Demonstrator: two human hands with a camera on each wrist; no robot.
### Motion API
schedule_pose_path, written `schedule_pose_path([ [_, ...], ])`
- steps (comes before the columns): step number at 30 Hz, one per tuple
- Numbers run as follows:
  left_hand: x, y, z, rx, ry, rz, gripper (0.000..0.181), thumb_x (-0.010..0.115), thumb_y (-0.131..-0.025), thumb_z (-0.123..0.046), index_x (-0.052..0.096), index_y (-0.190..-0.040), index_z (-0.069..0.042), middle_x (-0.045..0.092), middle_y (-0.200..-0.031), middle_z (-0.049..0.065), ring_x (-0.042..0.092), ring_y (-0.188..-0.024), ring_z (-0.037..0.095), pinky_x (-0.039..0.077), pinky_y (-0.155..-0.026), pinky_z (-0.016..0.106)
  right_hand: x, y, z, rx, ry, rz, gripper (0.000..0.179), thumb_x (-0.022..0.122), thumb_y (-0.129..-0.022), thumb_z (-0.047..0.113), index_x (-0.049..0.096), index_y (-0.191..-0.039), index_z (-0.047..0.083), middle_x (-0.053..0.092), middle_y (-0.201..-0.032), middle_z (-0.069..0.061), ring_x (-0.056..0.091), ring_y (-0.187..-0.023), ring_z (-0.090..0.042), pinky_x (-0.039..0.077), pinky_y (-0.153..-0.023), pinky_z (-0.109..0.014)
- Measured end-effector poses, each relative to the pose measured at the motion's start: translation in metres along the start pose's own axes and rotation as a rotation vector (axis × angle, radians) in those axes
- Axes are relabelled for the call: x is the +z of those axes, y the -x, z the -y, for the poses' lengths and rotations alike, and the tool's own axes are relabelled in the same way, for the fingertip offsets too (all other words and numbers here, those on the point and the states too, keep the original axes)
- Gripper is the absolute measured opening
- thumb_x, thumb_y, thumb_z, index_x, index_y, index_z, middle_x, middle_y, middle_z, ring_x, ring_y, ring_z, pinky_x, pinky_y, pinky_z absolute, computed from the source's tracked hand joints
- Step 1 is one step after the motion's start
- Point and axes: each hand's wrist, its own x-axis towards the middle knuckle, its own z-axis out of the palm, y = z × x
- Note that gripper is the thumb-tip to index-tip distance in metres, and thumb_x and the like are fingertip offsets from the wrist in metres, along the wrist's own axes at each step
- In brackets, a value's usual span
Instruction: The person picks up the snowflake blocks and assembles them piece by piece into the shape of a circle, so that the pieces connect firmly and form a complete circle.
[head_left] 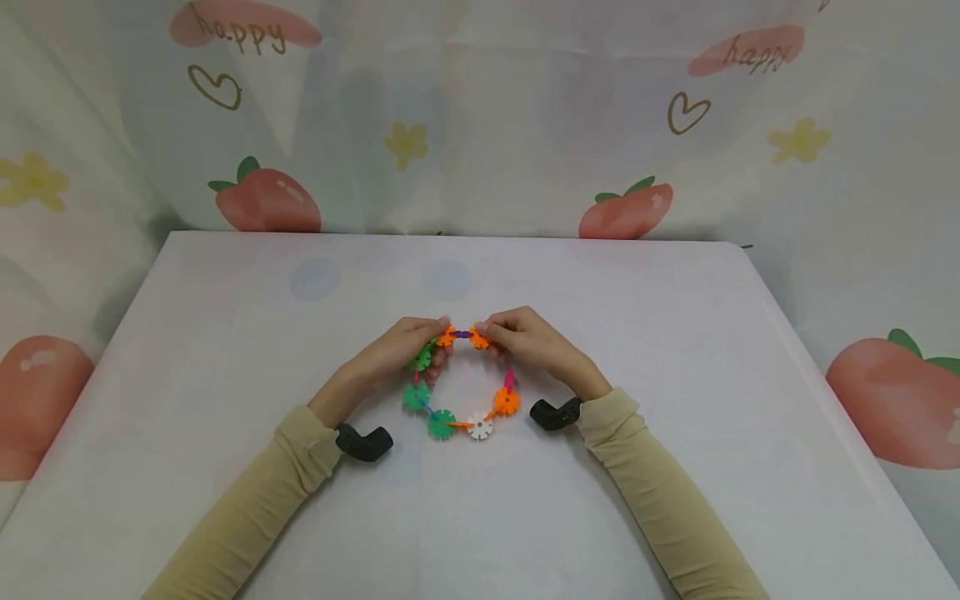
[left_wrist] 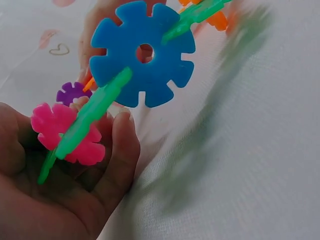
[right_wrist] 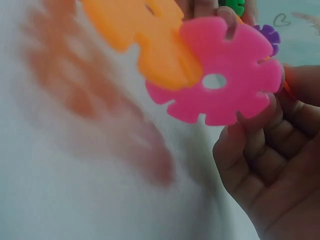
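Observation:
A chain of slotted plastic snowflake discs curves into a loop between the hands in the head view. At its far side, my left hand [head_left: 397,343] pinches an orange disc [head_left: 446,337] and my right hand [head_left: 534,340] pinches another orange disc [head_left: 480,338]. An edge-on purple disc [head_left: 462,334] links these two. Down the left run green discs [head_left: 416,396]; a white disc [head_left: 480,427] and an orange disc [head_left: 507,401] follow, then a pink disc [head_left: 510,381] below my right fingers. Whether pink joins the right-hand disc is hidden. The left wrist view shows a blue disc [left_wrist: 167,60] close up.
A white-covered table [head_left: 225,333] lies under the hands, with a printed curtain [head_left: 495,125] behind its far edge. Black wrist devices [head_left: 365,443] sit at both cuffs, beside the loop.

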Motion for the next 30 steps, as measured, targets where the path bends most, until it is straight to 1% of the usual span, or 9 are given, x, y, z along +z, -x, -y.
schedule_pose_path([
  [4, 0.005, -0.002, 0.001, 0.009, 0.0, -0.024, 0.045, 0.038, -0.113, -0.035, 0.058, -0.09, -0.001, 0.051, -0.071, 0.005, 0.054, -0.061, 0.02, 0.053, -0.063, 0.029, 0.002, 0.002, 0.001, 0.013, -0.005, -0.015, 0.037, 0.057, -0.107, 0.026, 0.066, -0.083, 0.0, 0.056, -0.067, -0.002, 0.049, -0.066, -0.018, 0.041, -0.064, -0.025],
  [7, 0.009, -0.004, 0.002, 0.011, 0.003, -0.055, 0.044, 0.038, -0.113, -0.034, 0.055, -0.089, -0.002, 0.048, -0.071, 0.004, 0.052, -0.062, 0.021, 0.052, -0.062, 0.031, 0.005, 0.003, 0.002, 0.015, 0.005, -0.035, 0.039, 0.057, -0.107, 0.027, 0.064, -0.078, 0.001, 0.054, -0.065, -0.002, 0.047, -0.063, -0.018, 0.04, -0.062, -0.025],
  [12, 0.012, -0.004, 0.005, 0.018, 0.037, -0.109, 0.043, 0.038, -0.113, -0.033, 0.05, -0.086, -0.002, 0.046, -0.07, 0.005, 0.05, -0.06, 0.02, 0.049, -0.059, 0.029, 0.015, 0.001, 0.006, 0.002, 0.049, -0.116, 0.042, 0.059, -0.106, 0.028, 0.063, -0.073, 0.001, 0.054, -0.063, -0.004, 0.044, -0.058, -0.015, 0.036, -0.057, -0.024],
  [15, 0.011, -0.003, 0.005, 0.019, 0.052, -0.108, 0.044, 0.037, -0.113, -0.034, 0.049, -0.085, -0.002, 0.047, -0.069, 0.005, 0.051, -0.06, 0.019, 0.049, -0.059, 0.028, 0.019, -0.001, 0.009, -0.005, 0.074, -0.154, 0.044, 0.058, -0.106, 0.028, 0.063, -0.071, 0.003, 0.054, -0.062, -0.005, 0.043, -0.055, -0.014, 0.035, -0.054, -0.023],
  [19, 0.007, -0.003, 0.005, 0.009, 0.031, -0.103, 0.048, 0.037, -0.113, -0.037, 0.054, -0.085, -0.001, 0.05, -0.067, 0.004, 0.054, -0.059, 0.019, 0.05, -0.059, 0.027, 0.017, -0.001, 0.012, -0.017, 0.086, -0.148, 0.043, 0.057, -0.107, 0.03, 0.062, -0.073, 0.004, 0.056, -0.065, -0.009, 0.046, -0.057, -0.018, 0.039, -0.055, -0.026],
  [21, 0.007, -0.003, 0.005, 0.008, 0.023, -0.109, 0.05, 0.037, -0.113, -0.038, 0.057, -0.087, 0.0, 0.053, -0.067, 0.005, 0.057, -0.058, 0.018, 0.052, -0.059, 0.027, 0.014, -0.002, 0.011, -0.017, 0.124, -0.153, 0.044, 0.056, -0.107, 0.033, 0.063, -0.074, 0.006, 0.058, -0.067, -0.009, 0.049, -0.059, -0.018, 0.041, -0.057, -0.027],
  [24, 0.007, -0.004, 0.005, 0.006, 0.031, -0.132, 0.052, 0.038, -0.113, -0.037, 0.061, -0.091, 0.003, 0.058, -0.071, 0.006, 0.061, -0.057, 0.019, 0.055, -0.059, 0.028, 0.006, -0.002, 0.009, -0.01, 0.22, -0.171, 0.043, 0.054, -0.107, 0.036, 0.066, -0.079, 0.006, 0.063, -0.069, -0.007, 0.052, -0.063, -0.019, 0.043, -0.062, -0.029],
  [27, 0.008, -0.005, 0.005, 0.019, 0.031, -0.166, 0.051, 0.039, -0.113, -0.036, 0.063, -0.097, 0.006, 0.062, -0.075, 0.008, 0.062, -0.057, 0.019, 0.057, -0.06, 0.029, -0.008, 0.001, 0.008, 0.021, 0.309, -0.147, 0.04, 0.055, -0.106, 0.037, 0.07, -0.084, 0.008, 0.066, -0.072, -0.004, 0.055, -0.069, -0.018, 0.043, -0.068, -0.03],
  [30, 0.007, -0.003, 0.003, 0.025, 0.02, -0.206, 0.048, 0.043, -0.111, -0.038, 0.063, -0.105, 0.005, 0.063, -0.076, 0.009, 0.063, -0.057, 0.02, 0.058, -0.06, 0.03, -0.022, 0.009, 0.012, 0.096, 0.348, -0.031, 0.039, 0.059, -0.103, 0.041, 0.073, -0.085, 0.009, 0.066, -0.073, -0.004, 0.054, -0.072, -0.018, 0.041, -0.068, -0.03],
])
